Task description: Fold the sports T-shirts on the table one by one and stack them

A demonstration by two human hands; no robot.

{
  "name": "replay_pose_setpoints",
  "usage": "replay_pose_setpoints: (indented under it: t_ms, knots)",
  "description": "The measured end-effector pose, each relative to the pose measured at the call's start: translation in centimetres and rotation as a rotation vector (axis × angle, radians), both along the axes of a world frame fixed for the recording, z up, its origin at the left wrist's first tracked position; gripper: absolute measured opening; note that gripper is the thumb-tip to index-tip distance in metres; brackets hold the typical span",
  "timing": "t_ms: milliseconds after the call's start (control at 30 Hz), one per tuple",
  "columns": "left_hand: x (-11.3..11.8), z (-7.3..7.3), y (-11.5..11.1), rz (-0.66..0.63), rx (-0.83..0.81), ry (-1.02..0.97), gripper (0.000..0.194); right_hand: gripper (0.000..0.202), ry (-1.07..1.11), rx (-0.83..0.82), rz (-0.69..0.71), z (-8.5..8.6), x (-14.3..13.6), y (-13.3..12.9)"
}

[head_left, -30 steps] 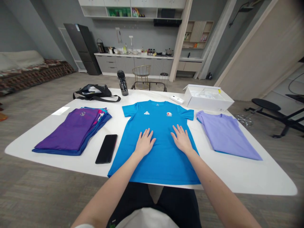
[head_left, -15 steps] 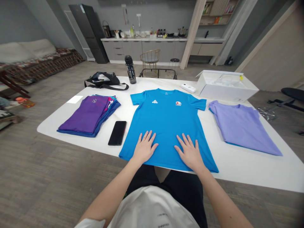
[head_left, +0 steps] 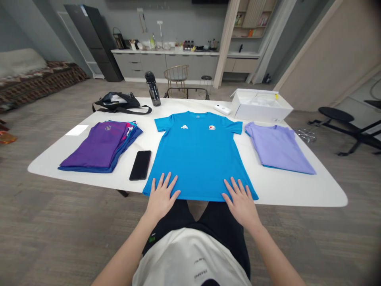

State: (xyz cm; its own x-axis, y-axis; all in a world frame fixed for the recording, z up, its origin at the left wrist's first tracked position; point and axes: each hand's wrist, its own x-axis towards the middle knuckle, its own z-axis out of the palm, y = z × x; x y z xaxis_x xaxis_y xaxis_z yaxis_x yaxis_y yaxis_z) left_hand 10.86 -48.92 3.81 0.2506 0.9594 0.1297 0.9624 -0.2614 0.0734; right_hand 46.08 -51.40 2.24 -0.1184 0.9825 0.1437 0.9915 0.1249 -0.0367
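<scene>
A blue T-shirt (head_left: 198, 155) lies spread flat on the white table (head_left: 285, 190), collar away from me and hem along the near edge. My left hand (head_left: 162, 198) rests with fingers apart on the shirt's lower left corner. On the lower right part of the hem lies my right hand (head_left: 241, 200), its fingers also spread. Neither hand holds anything. Left of the shirt are a black phone (head_left: 140, 165) and a folded pile with a purple garment (head_left: 97, 145) on top. Folded lilac clothing (head_left: 278, 147) lies to the right.
Along the table's far side are a black bag (head_left: 119, 102), a dark bottle (head_left: 153, 89), a small white device (head_left: 222, 109) and an open white box (head_left: 262, 105). A white sheet (head_left: 76, 130) lies at the left. Black stools stand beyond the right end.
My hands have moved apart and nearer to the hem, the left one outward to the shirt's corner. The shirt lies as before, while the camera's view has shifted.
</scene>
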Motion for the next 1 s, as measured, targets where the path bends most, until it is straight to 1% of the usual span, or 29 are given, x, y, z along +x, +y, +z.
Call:
replay_pose_setpoints:
  t_ms: [133,233,367,467,533,600,633,667,733,800,867,933,1000]
  knots:
    - [-1.4,-0.3,-1.6,0.046,0.047,0.011,0.063,0.06,0.037,-0.013,0.02,-0.1,1.2,-1.9]
    - [-2.8,-0.9,-2.8,0.101,0.102,0.011,0.063,0.061,0.096,-0.01,0.04,-0.2,2.6,-2.7]
    - [-4.2,-1.5,-4.1,0.133,0.148,-0.006,0.063,0.065,0.12,0.054,-0.028,-1.2,4.0,-3.5]
    - [-4.4,-1.3,-4.6,0.138,0.156,-0.024,0.061,0.07,0.115,0.058,-0.048,-2.0,4.0,-4.4]
    - [-3.5,-0.7,-4.4,0.13,0.151,-0.057,0.057,0.07,0.112,0.073,-0.061,-1.8,3.8,-4.9]
    - [-1.6,0.1,-3.6,0.07,0.127,-0.112,0.051,0.063,0.126,0.092,-0.07,-0.7,3.7,-4.6]
    - [-0.1,0.6,-3.0,0.018,0.107,-0.147,0.049,0.058,0.145,0.098,-0.068,0.1,3.7,-4.0]
    - [1.6,1.2,-2.2,-0.055,0.075,-0.185,0.046,0.053,0.172,0.099,-0.057,1.1,3.8,-3.1]
    - [5.7,2.4,0.0,-0.228,-0.013,-0.267,0.043,0.046,0.243,0.092,-0.02,3.1,4.2,0.0]
    - [10.3,3.5,3.1,-0.381,-0.074,-0.32,0.04,0.042,0.316,0.081,0.032,4.8,4.9,4.5]
    - [15.1,4.3,6.7,-0.488,-0.1,-0.336,0.039,0.037,0.404,0.069,0.047,5.8,5.8,10.0]
    - [19.5,4.8,10.5,-0.56,-0.119,-0.328,0.039,0.032,0.508,0.035,0.004,6.3,6.8,15.8]
    - [23.2,5.0,13.9,-0.609,-0.147,-0.274,0.038,0.029,0.572,-0.027,-0.075,6.4,8.0,21.3]
